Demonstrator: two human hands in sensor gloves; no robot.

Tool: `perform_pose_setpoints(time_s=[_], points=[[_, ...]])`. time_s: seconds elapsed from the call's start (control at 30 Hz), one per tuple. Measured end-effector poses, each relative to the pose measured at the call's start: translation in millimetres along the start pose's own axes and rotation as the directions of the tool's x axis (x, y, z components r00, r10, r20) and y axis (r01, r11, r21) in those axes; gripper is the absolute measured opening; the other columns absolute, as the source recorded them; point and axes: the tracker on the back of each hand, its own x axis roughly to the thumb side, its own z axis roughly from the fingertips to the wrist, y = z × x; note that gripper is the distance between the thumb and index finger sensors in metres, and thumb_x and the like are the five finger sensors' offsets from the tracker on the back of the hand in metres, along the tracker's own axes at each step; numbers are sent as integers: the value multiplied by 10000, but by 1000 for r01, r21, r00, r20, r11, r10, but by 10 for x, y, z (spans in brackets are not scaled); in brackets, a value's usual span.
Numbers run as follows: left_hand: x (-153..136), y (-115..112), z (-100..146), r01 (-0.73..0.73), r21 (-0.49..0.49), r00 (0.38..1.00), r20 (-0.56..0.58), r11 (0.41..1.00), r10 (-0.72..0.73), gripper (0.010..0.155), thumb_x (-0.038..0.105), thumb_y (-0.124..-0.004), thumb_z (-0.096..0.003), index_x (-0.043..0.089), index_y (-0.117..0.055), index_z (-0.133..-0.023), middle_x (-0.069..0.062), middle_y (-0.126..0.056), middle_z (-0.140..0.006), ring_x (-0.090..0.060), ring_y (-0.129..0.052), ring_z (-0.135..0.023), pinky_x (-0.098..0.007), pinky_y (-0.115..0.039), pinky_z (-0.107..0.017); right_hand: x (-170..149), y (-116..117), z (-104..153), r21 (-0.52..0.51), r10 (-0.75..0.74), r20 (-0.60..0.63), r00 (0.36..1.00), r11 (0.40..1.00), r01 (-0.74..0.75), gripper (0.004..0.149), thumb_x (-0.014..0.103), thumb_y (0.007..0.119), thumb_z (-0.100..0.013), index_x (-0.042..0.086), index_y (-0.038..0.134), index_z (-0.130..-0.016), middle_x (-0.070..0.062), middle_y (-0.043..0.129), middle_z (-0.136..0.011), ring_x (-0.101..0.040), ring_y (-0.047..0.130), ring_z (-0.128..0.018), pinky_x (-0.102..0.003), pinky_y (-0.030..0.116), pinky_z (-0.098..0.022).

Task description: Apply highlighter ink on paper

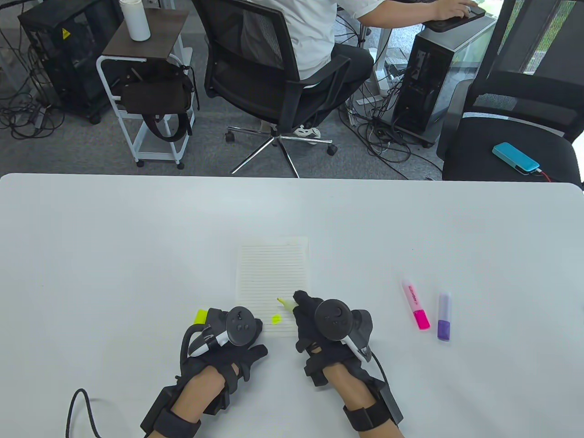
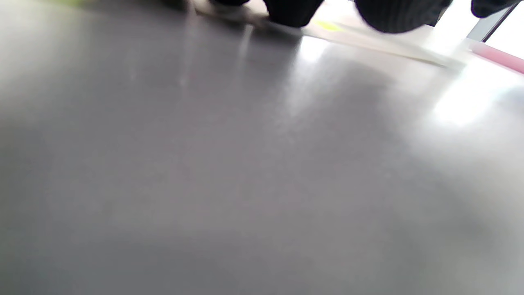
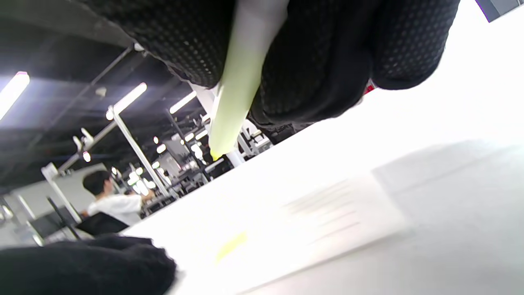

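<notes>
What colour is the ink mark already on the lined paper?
Fluorescent yellow: a small blot near the lined paper's lower edge, clearest in the table view.

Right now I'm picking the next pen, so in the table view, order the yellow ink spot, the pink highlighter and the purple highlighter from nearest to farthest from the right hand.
1. Yellow ink spot, on the paper, left of the right hand.
2. Pink highlighter, to its right.
3. Purple highlighter, farther right.
</notes>
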Motion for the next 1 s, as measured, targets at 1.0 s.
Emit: perform_pose_setpoints(time_s=[1.0], points=[[-267,440,247,-138,326,990,47,935,129,687,598,-669,-442,229,-696,-1021,-113,-656,-1097,-456,-631,-994,-651,-538,-689,-41,-57,13,-24,-104,29,994,994,105,464,279,817,-484,147,790,-928,-180,915,-778,-344,980,-472,-590,750,-510]])
